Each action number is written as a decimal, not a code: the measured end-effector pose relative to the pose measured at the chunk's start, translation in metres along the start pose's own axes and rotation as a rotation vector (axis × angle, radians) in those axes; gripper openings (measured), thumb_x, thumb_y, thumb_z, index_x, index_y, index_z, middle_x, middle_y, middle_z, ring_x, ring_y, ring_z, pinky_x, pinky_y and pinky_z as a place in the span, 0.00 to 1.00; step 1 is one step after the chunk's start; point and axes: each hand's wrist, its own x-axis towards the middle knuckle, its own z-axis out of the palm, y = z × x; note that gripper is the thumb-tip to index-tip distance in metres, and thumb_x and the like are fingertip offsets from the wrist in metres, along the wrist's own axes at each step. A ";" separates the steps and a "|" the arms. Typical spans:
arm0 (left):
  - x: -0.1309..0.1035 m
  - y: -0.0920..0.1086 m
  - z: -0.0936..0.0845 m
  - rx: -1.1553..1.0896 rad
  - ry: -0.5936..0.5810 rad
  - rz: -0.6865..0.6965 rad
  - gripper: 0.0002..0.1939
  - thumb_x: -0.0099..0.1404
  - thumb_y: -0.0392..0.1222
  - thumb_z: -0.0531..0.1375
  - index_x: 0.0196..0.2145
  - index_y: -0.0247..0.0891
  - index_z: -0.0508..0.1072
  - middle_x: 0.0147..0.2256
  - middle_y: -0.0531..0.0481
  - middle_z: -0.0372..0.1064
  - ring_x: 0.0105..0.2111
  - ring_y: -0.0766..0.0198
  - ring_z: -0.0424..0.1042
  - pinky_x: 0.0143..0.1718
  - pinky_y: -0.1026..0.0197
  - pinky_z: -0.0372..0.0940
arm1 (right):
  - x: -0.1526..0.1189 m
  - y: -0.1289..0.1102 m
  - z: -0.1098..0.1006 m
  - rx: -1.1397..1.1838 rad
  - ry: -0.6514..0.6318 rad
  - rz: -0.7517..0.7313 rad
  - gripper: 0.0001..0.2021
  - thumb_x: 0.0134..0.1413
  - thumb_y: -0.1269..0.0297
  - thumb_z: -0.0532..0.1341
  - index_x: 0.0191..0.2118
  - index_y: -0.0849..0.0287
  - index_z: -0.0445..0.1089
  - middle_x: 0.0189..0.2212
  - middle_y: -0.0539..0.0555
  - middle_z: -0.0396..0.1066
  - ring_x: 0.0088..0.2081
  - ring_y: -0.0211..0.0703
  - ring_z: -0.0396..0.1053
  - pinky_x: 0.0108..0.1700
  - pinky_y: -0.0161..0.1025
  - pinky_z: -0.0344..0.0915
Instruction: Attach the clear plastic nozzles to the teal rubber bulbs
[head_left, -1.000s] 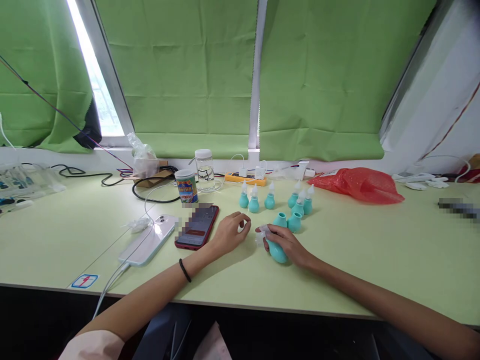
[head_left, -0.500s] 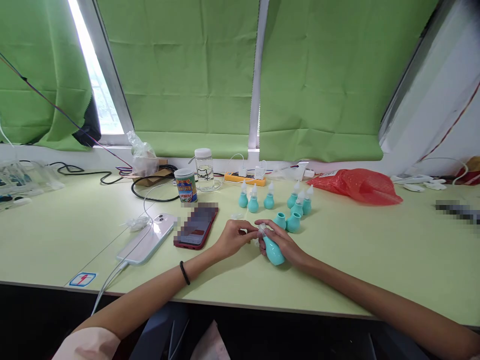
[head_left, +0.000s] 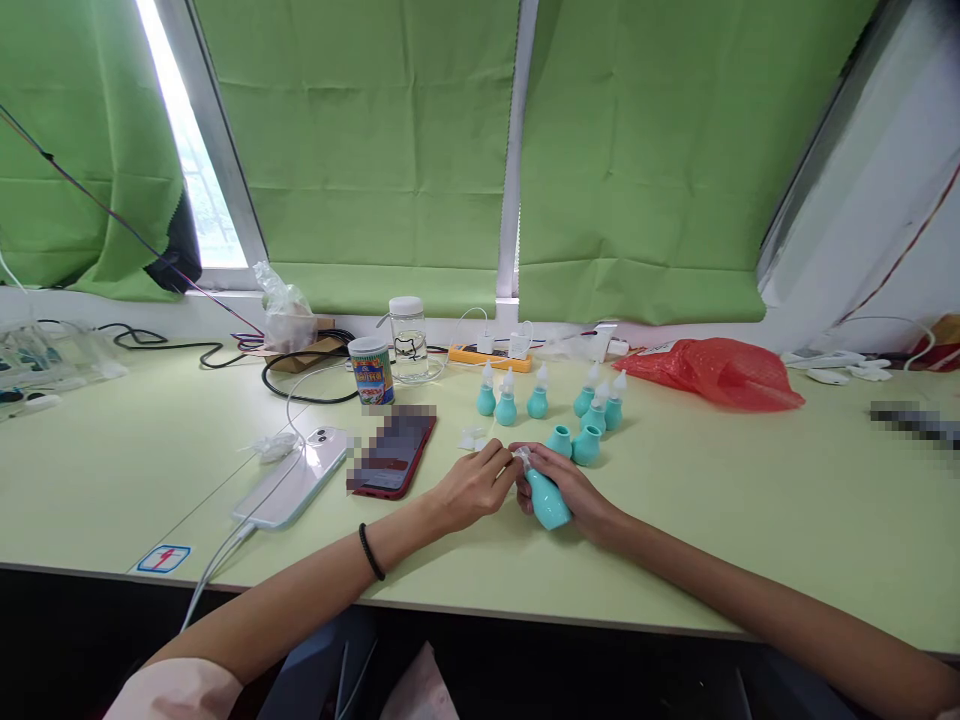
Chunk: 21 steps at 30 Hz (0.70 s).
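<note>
My right hand (head_left: 571, 490) is wrapped round a teal squeeze bulb (head_left: 549, 503), its neck tilted up and to the left. At that neck is a clear plastic tip (head_left: 523, 456), which the pinched fingers of my left hand (head_left: 474, 487) touch from the left. Just beyond my hands stand two teal bulbs without tips (head_left: 586, 445). Farther back are several teal bulbs with clear tips (head_left: 538, 402). Small clear pieces (head_left: 472, 438) lie on the table behind my left hand.
On the pale green table (head_left: 750, 520) are a red-edged phone (head_left: 395, 455), a white phone (head_left: 295, 480) with cables, a printed can (head_left: 371, 372), a clear jar (head_left: 408, 340), an orange power strip (head_left: 491, 358) and a red plastic bag (head_left: 712, 374).
My left hand has turned, its back now more upward, with the fingers still at the tip. More of the small clear pieces behind it now shows. My right hand and the bulb have barely moved.
</note>
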 end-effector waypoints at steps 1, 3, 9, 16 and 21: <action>0.001 0.000 -0.001 0.014 -0.020 0.007 0.11 0.62 0.32 0.41 0.34 0.30 0.62 0.29 0.43 0.62 0.31 0.62 0.60 0.27 0.63 0.60 | 0.000 0.000 0.000 -0.007 -0.007 -0.002 0.16 0.48 0.57 0.53 0.43 0.56 0.57 0.19 0.47 0.59 0.20 0.35 0.60 0.23 0.35 0.57; 0.002 0.002 0.001 0.003 -0.051 -0.026 0.11 0.62 0.32 0.41 0.33 0.31 0.62 0.29 0.43 0.62 0.32 0.62 0.60 0.27 0.62 0.59 | 0.000 0.000 -0.001 -0.018 -0.018 -0.004 0.16 0.48 0.57 0.53 0.43 0.56 0.56 0.18 0.47 0.59 0.20 0.35 0.60 0.23 0.35 0.57; 0.006 0.004 0.005 -0.572 -0.058 -0.432 0.11 0.63 0.41 0.40 0.33 0.35 0.58 0.25 0.49 0.61 0.26 0.67 0.61 0.25 0.65 0.58 | -0.001 -0.005 0.001 -0.020 -0.057 -0.001 0.15 0.47 0.58 0.53 0.41 0.57 0.57 0.18 0.47 0.60 0.19 0.35 0.60 0.22 0.34 0.56; 0.012 -0.014 -0.002 -1.561 -0.119 -0.682 0.14 0.61 0.52 0.41 0.34 0.37 0.53 0.15 0.60 0.48 0.14 0.73 0.50 0.16 0.69 0.51 | 0.000 -0.011 -0.002 -0.036 0.013 -0.079 0.10 0.47 0.60 0.52 0.36 0.57 0.54 0.15 0.46 0.61 0.17 0.36 0.59 0.21 0.35 0.55; 0.009 -0.018 0.002 -0.688 -0.120 -0.593 0.09 0.61 0.42 0.45 0.30 0.35 0.60 0.23 0.51 0.59 0.25 0.67 0.59 0.27 0.64 0.58 | -0.003 -0.015 -0.003 -0.093 0.058 -0.089 0.07 0.43 0.65 0.54 0.29 0.57 0.53 0.15 0.46 0.62 0.17 0.35 0.59 0.22 0.34 0.55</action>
